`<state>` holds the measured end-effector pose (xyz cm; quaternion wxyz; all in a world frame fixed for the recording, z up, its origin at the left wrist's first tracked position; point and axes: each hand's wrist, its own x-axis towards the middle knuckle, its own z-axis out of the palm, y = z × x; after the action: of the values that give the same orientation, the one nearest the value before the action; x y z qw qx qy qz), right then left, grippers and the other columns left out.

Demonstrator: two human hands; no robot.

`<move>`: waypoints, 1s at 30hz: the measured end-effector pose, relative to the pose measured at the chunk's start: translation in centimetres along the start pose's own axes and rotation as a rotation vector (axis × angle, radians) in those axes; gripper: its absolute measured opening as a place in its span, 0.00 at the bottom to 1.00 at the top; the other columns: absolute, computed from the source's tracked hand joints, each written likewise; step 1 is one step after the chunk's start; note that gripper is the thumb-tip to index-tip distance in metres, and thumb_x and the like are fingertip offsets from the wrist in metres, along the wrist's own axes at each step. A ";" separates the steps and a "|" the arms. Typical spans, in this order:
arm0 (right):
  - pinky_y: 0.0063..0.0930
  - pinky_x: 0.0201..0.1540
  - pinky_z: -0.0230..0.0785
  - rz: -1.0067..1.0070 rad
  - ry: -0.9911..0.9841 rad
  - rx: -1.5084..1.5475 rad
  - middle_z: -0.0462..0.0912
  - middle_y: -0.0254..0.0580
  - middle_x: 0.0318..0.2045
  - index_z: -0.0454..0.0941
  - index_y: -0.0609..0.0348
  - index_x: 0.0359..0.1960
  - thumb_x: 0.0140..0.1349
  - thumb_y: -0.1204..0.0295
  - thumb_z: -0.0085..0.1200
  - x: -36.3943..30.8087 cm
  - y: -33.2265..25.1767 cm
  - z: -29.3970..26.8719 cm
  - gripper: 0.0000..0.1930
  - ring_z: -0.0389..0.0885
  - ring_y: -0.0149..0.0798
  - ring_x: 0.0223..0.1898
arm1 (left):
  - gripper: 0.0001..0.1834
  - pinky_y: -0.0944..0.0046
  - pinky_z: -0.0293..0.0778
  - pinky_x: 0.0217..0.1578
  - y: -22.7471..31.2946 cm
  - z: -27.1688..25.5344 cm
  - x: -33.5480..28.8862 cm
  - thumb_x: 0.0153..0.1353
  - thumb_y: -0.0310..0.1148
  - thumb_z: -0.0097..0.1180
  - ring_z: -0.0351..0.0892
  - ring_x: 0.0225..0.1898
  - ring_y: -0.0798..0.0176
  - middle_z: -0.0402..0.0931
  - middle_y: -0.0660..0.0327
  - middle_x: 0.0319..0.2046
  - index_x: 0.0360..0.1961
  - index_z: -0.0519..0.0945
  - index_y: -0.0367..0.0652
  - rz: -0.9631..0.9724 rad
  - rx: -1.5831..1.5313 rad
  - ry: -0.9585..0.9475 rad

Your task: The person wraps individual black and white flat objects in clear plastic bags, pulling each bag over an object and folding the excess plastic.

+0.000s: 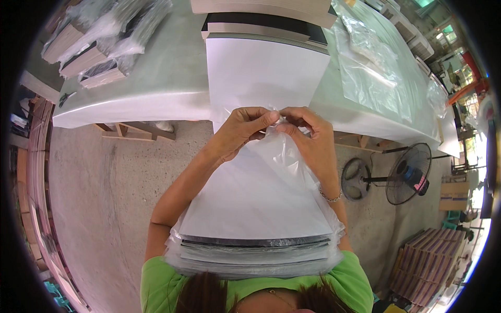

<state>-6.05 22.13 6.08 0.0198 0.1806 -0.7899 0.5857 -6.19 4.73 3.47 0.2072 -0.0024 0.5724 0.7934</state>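
My left hand (241,130) and my right hand (311,136) meet at the table's near edge, fingertips close together. Both pinch the gathered edge of a clear plastic bag (286,152). Crinkled film runs from my fingers down toward my body. Right below the hands lies a white sheet-like stack (255,206) against my chest, with dark and pale layered edges wrapped in film. Just beyond my fingers, a broad white sheet or board (265,70) rests on the table. How its near end meets the bag is hidden behind my hands.
A pale covered table (167,78) spans ahead. Film-wrapped blocks (96,52) and scissors (65,99) lie at its left, loose clear bags (370,68) at its right. Thick stacked boards (261,23) stand at the back. A black fan (408,175) stands right, near a striped stack (428,266).
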 end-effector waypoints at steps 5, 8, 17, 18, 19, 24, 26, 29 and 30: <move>0.22 0.37 0.66 -0.031 -0.014 -0.025 0.78 0.39 0.28 0.79 0.62 0.34 0.50 0.78 0.57 0.4 0.0 0.3 0.08 0.75 0.32 0.30 | 0.18 0.78 0.59 0.23 -1.8 -0.9 0.6 0.50 0.49 0.64 0.62 0.21 0.77 0.68 0.72 0.18 0.26 0.80 0.45 0.078 0.017 0.014; 0.21 0.36 0.65 -0.030 0.003 0.019 0.78 0.38 0.28 0.79 0.63 0.33 0.51 0.79 0.56 0.3 1.4 0.3 0.07 0.74 0.31 0.29 | 0.16 0.81 0.56 0.21 -2.0 -0.6 0.6 0.50 0.48 0.65 0.61 0.21 0.80 0.68 0.72 0.18 0.25 0.80 0.46 0.014 -0.065 0.031; 0.19 0.38 0.67 0.245 0.321 0.615 0.77 0.31 0.31 0.76 0.60 0.40 0.60 0.73 0.52 -0.9 7.7 -4.0 0.08 0.74 0.26 0.34 | 0.09 0.79 0.76 0.29 -1.9 -2.5 -0.1 0.56 0.37 0.59 0.72 0.28 0.77 0.72 0.69 0.28 0.32 0.75 0.45 -0.129 -0.730 0.000; 0.19 0.38 0.67 0.290 0.370 0.695 0.77 0.32 0.33 0.75 0.60 0.42 0.61 0.72 0.52 -1.7 9.3 -5.5 0.09 0.74 0.26 0.35 | 0.09 0.78 0.76 0.29 -1.9 -3.2 -0.3 0.57 0.36 0.59 0.72 0.29 0.76 0.72 0.68 0.29 0.32 0.75 0.44 -0.087 -0.780 0.003; 0.19 0.39 0.68 0.334 0.423 0.771 0.77 0.32 0.34 0.74 0.60 0.43 0.61 0.71 0.51 -2.9 11.4 -7.5 0.10 0.74 0.26 0.36 | 0.08 0.78 0.76 0.30 -1.9 -3.9 -0.3 0.57 0.35 0.58 0.73 0.29 0.75 0.72 0.68 0.30 0.33 0.74 0.44 -0.047 -0.832 0.001; 0.30 0.46 0.68 0.441 0.688 0.187 0.79 0.40 0.38 0.74 0.62 0.46 0.57 0.77 0.50 -15.6 25.7 -24.0 0.14 0.75 0.40 0.42 | 0.04 0.75 0.77 0.30 -1.1 -6.7 -1.3 0.60 0.30 0.54 0.75 0.31 0.71 0.72 0.66 0.31 0.35 0.74 0.43 0.043 -0.899 0.104; 0.32 0.45 0.68 0.373 0.777 -0.658 0.77 0.40 0.30 0.75 0.61 0.40 0.55 0.78 0.49 -21.0 24.0 -28.3 0.11 0.75 0.42 0.36 | 0.06 0.74 0.76 0.30 -1.4 -7.3 -1.6 0.59 0.32 0.55 0.75 0.30 0.71 0.73 0.66 0.29 0.34 0.75 0.42 0.028 -0.780 0.113; 0.29 0.37 0.68 0.060 1.175 0.271 0.68 0.33 0.19 0.72 0.54 0.28 0.54 0.76 0.50 -20.5 21.8 -33.3 0.02 0.69 0.36 0.23 | 0.09 0.73 0.75 0.31 -2.2 -7.0 -1.3 0.58 0.36 0.57 0.74 0.30 0.72 0.74 0.66 0.27 0.32 0.77 0.42 0.031 -0.503 0.061; 0.27 0.34 0.68 -0.055 1.215 0.810 0.64 0.30 0.17 0.69 0.51 0.26 0.55 0.76 0.50 -18.4 19.8 -33.9 0.04 0.66 0.32 0.20 | 0.10 0.73 0.75 0.32 -2.2 -6.6 -1.4 0.57 0.37 0.58 0.74 0.29 0.72 0.75 0.66 0.26 0.31 0.78 0.42 0.038 -0.388 0.042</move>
<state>-1.07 63.44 -5.93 0.4012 -0.1633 -0.3560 0.8280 -5.70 -1.16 -0.49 0.1757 -0.0483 0.4127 0.8925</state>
